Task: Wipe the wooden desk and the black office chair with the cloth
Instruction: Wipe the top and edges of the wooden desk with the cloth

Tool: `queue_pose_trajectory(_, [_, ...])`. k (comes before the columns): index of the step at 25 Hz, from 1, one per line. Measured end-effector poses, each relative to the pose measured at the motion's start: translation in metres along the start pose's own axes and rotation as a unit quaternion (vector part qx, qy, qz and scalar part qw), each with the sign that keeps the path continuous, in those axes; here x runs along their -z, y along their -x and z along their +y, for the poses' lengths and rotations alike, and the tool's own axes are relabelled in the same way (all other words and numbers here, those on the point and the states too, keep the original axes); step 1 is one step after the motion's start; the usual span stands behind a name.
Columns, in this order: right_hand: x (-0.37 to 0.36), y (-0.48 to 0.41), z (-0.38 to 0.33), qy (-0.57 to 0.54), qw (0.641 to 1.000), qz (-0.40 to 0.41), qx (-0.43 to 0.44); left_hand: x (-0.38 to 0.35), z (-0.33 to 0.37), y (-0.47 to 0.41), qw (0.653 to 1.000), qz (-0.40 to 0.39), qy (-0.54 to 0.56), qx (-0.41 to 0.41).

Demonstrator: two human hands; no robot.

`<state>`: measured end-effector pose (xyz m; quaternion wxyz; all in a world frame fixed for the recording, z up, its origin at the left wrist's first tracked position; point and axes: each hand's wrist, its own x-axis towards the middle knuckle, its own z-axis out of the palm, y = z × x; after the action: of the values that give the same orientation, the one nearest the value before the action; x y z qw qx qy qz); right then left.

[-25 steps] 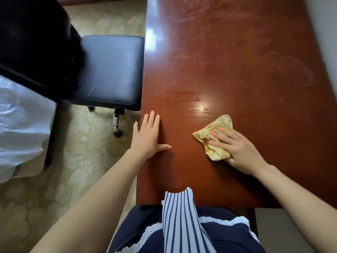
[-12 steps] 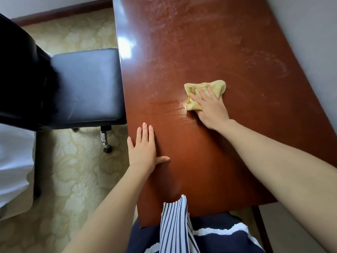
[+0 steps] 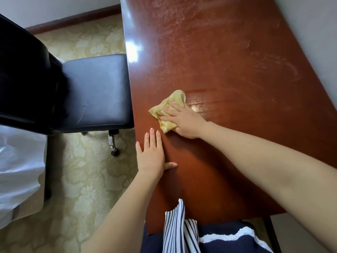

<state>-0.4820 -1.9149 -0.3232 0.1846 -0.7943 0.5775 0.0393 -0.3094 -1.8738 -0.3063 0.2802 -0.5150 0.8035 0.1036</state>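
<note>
The reddish-brown wooden desk [image 3: 228, 70] fills the right of the head view, dusty and streaked farther back, with a wet shiny streak beside the cloth. A crumpled yellow cloth [image 3: 166, 107] lies near the desk's left edge. My right hand [image 3: 184, 120] presses flat on it, fingers straight and pointing left. My left hand [image 3: 152, 157] rests flat on the desk's left edge, fingers spread, just below the cloth. The black office chair [image 3: 94, 92] stands to the left with its seat against the desk edge.
A white-covered bed [image 3: 18, 167] sits at the far left on patterned beige carpet [image 3: 87, 179]. The chair's chrome caster leg [image 3: 112, 143] stands near the desk edge. A grey wall [image 3: 313, 33] borders the desk on the right.
My right hand has swept the cloth from the desk's middle leftward and nearer, toward the left edge, leaving a wet streak. My left hand stays on the edge.
</note>
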Motion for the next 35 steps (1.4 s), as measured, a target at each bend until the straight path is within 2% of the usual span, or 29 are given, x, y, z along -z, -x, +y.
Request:
queue_pose_trajectory(4, [-0.02, 0.061, 0.012, -0.039, 0.998, 0.033, 0.039, 0.008, -0.001, 0.0, 0.999, -0.014, -0.043, 0.001])
queue_pose_trajectory(8, [-0.03, 0.115, 0.039, -0.048, 0.998, 0.041, 0.025, 0.023, 0.004, -0.007, 0.995, -0.056, -0.078, 0.006])
queue_pose_trajectory(12, [-0.034, 0.151, 0.065, -0.064, 0.992, 0.064, -0.088, 0.038, 0.01, -0.017, 0.994, -0.072, -0.081, 0.022])
queue_pose_trajectory(16, [-0.034, 0.178, 0.094, -0.084, 0.966, 0.105, -0.223, 0.036, 0.017, -0.014, 0.994, 0.056, -0.09, 0.036])
queue_pose_trajectory(18, [-0.032, 0.188, 0.116, -0.095, 0.943, 0.121, -0.294, 0.034, 0.032, -0.012, 0.993, 0.081, -0.075, 0.035])
queue_pose_trajectory(24, [-0.025, 0.218, 0.181, -0.117, 0.854, 0.165, -0.479, 0.043, 0.088, -0.022, 0.993, 0.083, -0.044, -0.067])
queue_pose_trajectory(28, [-0.025, 0.236, 0.205, -0.124, 0.816, 0.181, -0.535, 0.049, 0.108, -0.033, 0.993, 0.076, -0.026, -0.082])
queue_pose_trajectory(32, [-0.029, 0.224, 0.19, -0.141, 0.776, 0.198, -0.582, 0.046, 0.114, -0.044, 0.995, 0.056, -0.009, -0.079])
queue_pose_trajectory(33, [-0.032, 0.22, 0.181, -0.139, 0.78, 0.198, -0.577, 0.043, 0.114, -0.045, 0.996, 0.044, -0.004, -0.079])
queue_pose_trajectory(35, [-0.039, 0.216, 0.158, -0.123, 0.81, 0.196, -0.539, 0.038, 0.114, -0.046, 0.996, 0.032, -0.002, -0.081])
